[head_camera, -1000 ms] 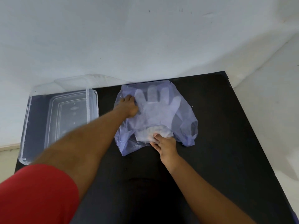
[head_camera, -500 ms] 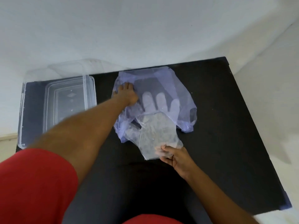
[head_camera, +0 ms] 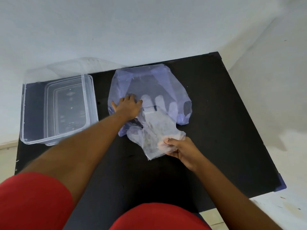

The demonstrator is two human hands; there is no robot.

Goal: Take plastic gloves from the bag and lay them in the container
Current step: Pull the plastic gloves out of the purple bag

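A thin bluish plastic bag (head_camera: pixel 147 83) lies flat in the middle of the black table (head_camera: pixel 224 130). My left hand (head_camera: pixel 128 107) presses flat on the bag's left side, fingers spread. My right hand (head_camera: pixel 181 146) pinches the cuff of a stack of clear plastic gloves (head_camera: pixel 157 130), which is drawn halfway out of the bag toward me. The glove fingers still show through the bag's film. A clear rectangular container (head_camera: pixel 93 103) stands at the table's left end with nothing in it.
The container's clear lid (head_camera: pixel 69 67) leans behind it against the white wall (head_camera: pixel 149 30). The table's right edge borders a pale floor. My red sleeves fill the bottom of the view.
My right hand has pulled the gloves further out of the bag toward me, and now lifts the cuff slightly. My left hand has stayed pressed on the bag.
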